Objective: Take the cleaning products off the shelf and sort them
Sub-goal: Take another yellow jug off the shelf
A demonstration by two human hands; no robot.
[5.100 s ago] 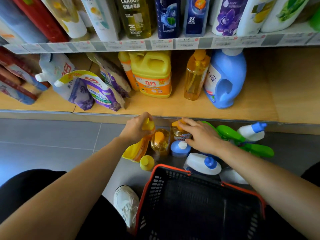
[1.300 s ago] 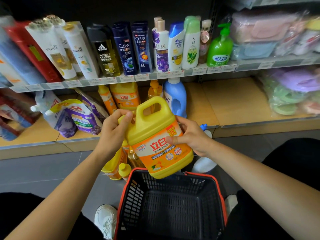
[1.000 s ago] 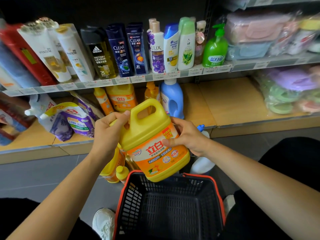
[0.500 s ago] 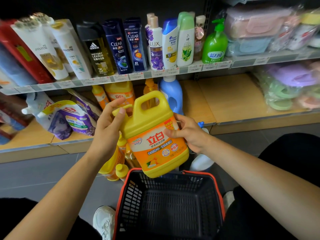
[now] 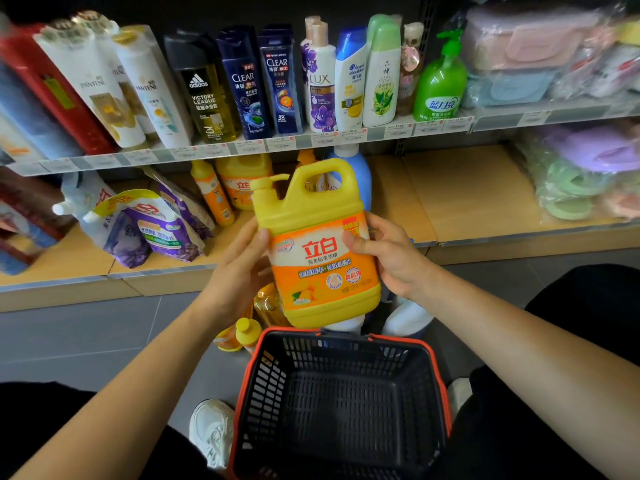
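Holding a big yellow detergent jug (image 5: 318, 251) up in mid-air, close to upright with a slight tilt, handle on top and pump spout poking toward 10 o'clock. Got the left hand (image 5: 239, 268) curled round its 9 o'clock side with the thumb lying on the front by the label edge. Got the right hand (image 5: 391, 258) gripping the 3 o'clock side, thumb pressed on the orange label, fingers wrapped round behind. Hanging right at the far rim of a black basket (image 5: 346, 410) with orange trim, parked on the grey floor at 6 o'clock; hard to say whether actually over it or just beyond. Peeking out from under the jug: a few yellow and orange bottles (image 5: 247, 332) at 7 o'clock and a white bottle (image 5: 405, 317) at 5 o'clock, all down on the floor. Looking past it toward 12 o'clock, got the lower shelf (image 5: 467, 195) with a blue bottle (image 5: 362, 174) right behind the handle. Also a second yellow jug (image 5: 242, 181) and a slim orange bottle (image 5: 211, 195) at 11, plus purple refill pouches (image 5: 156, 230) slumped round 9 to 10. Higher up, on the upper shelf (image 5: 311, 140), a row of shampoo bottles (image 5: 242, 81) and a green pump bottle (image 5: 441, 81) at 1 o'clock. Also showing a white shoe (image 5: 211, 431) just beside the basket at 7 o'clock.
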